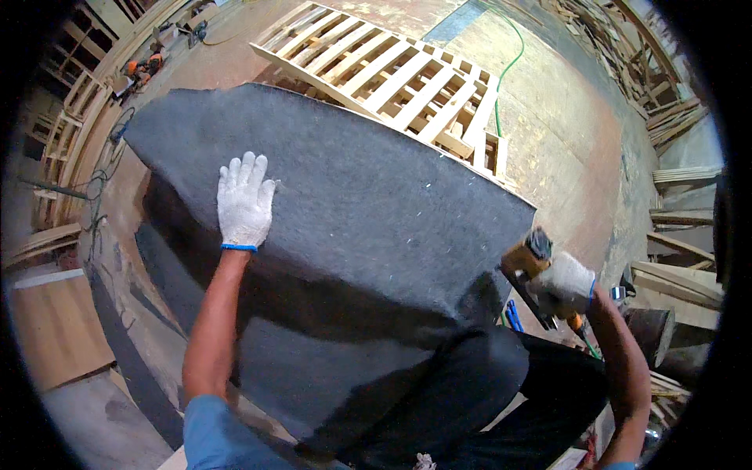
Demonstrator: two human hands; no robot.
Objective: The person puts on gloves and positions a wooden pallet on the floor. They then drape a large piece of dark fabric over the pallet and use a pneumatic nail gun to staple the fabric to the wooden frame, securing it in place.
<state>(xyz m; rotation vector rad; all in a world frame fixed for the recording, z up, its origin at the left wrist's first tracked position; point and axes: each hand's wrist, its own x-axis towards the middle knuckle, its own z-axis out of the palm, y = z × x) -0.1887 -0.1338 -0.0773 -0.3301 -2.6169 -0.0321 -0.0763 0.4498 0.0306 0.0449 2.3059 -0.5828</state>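
Note:
A large sheet of dark grey felt-like fabric (337, 196) drapes over a slatted wooden frame (395, 78), whose bare slats show beyond the sheet's far edge. My left hand (246, 205), in a white knit glove with a blue cuff, lies flat on the fabric, fingers stretched out. My right hand (565, 283), gloved too, is closed around the handle of an air staple gun (526, 258). The gun is at the sheet's right edge; whether its nose touches the fabric I cannot tell. An orange fitting (576, 322) and green hose show below that hand.
A green hose (509, 86) runs across the floor beyond the frame. Scrap wood (580, 31) is piled at the far right, with boards (681, 278) nearer. Wooden frames (74, 149) and a plywood panel (59, 329) stand at left. A blue-handled tool (513, 315) lies near my knee.

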